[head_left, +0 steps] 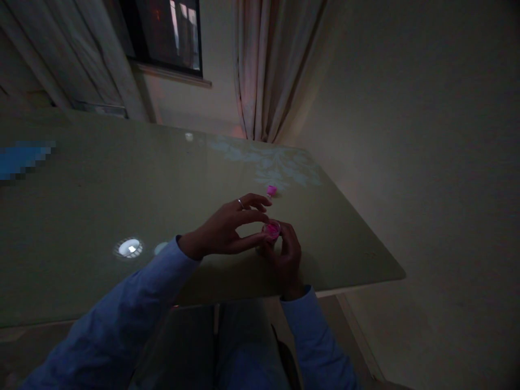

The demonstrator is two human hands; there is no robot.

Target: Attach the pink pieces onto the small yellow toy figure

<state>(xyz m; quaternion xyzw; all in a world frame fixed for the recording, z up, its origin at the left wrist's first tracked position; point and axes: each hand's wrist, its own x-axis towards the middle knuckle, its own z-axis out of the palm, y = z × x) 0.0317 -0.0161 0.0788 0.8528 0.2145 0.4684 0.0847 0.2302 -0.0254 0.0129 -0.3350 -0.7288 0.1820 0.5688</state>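
A small clear round jar [271, 229] with bright pink contents is in my right hand [286, 254], whose thumb and fingers wrap round it from the right, just above the table. From the left, my left hand [231, 225], with a ring on one finger, reaches over. Its thumb and index fingertip touch the jar's near-left rim, and the other fingers stay extended above. Whether those tips also pinch some of the pink contents, I cannot tell. Just beyond the left fingertips lies a small bright pink piece [272, 190] on the table.
The glossy table [345, 244] has a pale floral pattern at its far right corner. Bright light reflections show on its left part. A blurred blue thing [22, 160] lies at the far left. Curtains [264, 70] and a window [170, 38] stand behind; a wall [426, 135] rises at the right.
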